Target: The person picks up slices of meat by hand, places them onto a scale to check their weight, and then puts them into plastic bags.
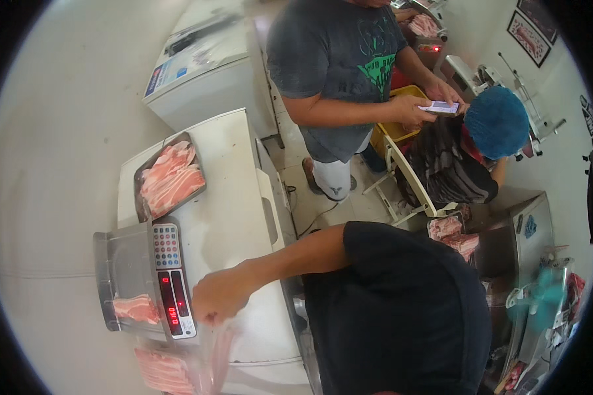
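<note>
My left hand (221,296) reaches out over a white chest freezer (237,217) and grips the mouth of a clear plastic bag (212,355) that hangs below it, with pink meat slices showing through. Just left of the hand stands a digital scale (168,283) with red lit digits. A few meat slices (137,308) lie on its steel pan. A metal tray of sliced raw meat (170,176) sits further back on the freezer lid. My right hand is out of sight.
More sliced meat (161,372) lies at the bottom edge. A person in a grey shirt (336,59) holds a phone (439,106). Another person wearing a blue hair net (497,122) sits beside a yellow crate (395,128). A second white freezer (211,66) stands behind, a meat slicer (507,76) far right.
</note>
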Motion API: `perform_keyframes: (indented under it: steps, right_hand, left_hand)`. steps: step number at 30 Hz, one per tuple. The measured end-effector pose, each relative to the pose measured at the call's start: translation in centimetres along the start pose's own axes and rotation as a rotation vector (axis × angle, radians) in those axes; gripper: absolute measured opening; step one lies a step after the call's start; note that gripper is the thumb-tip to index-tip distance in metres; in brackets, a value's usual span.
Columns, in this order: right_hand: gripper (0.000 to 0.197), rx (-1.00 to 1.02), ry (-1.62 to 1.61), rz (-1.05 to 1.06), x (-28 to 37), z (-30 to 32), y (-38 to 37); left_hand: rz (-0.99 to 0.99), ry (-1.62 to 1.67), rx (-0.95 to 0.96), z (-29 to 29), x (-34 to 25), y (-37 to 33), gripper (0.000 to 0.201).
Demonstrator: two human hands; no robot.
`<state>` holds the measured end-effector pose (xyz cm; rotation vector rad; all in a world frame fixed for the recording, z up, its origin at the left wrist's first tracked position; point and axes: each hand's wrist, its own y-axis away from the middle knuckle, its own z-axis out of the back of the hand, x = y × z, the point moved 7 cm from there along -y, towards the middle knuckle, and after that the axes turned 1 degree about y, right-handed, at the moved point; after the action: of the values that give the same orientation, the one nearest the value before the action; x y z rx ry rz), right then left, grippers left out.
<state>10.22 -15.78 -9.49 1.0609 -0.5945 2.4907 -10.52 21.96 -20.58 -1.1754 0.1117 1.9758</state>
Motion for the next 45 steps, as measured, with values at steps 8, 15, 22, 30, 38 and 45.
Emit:
perform_keyframes:
  steps: [8, 15, 22, 30, 38, 45]
  right_hand:
    - [0.038, 0.691, 0.188, 0.126, -1.7, -10.1, 5.5]
    - [0.020, -0.090, -0.033, -0.023, -1.3, 4.8, -12.7]
    - [0.061, 0.012, 0.681, -0.138, -6.6, -2.4, -28.2]
    - [0.061, 0.198, 0.294, -0.495, -8.4, -0.5, -29.4]
    - [0.051, 0.103, 0.694, -0.292, -5.5, 6.3, -31.2]
    - [0.063, 0.289, 0.447, -0.159, 11.7, 8.9, -28.7]
  left_hand:
    - [-0.384, -0.473, 0.358, 3.6, -2.8, 12.6, 0.033]
    - [-0.156, -0.447, 0.358, -7.0, -13.5, 7.7, 0.058]
    - [-0.201, -0.618, 0.238, -8.1, -11.8, 8.8, 0.064]
    - [-0.175, -0.294, 0.170, -4.9, -12.6, 9.6, 0.060]
    - [-0.488, -0.185, -0.095, -3.9, -23.1, -1.5, 0.060]
    - [-0.594, 0.188, -0.208, -4.4, -29.3, -15.2, 0.040]
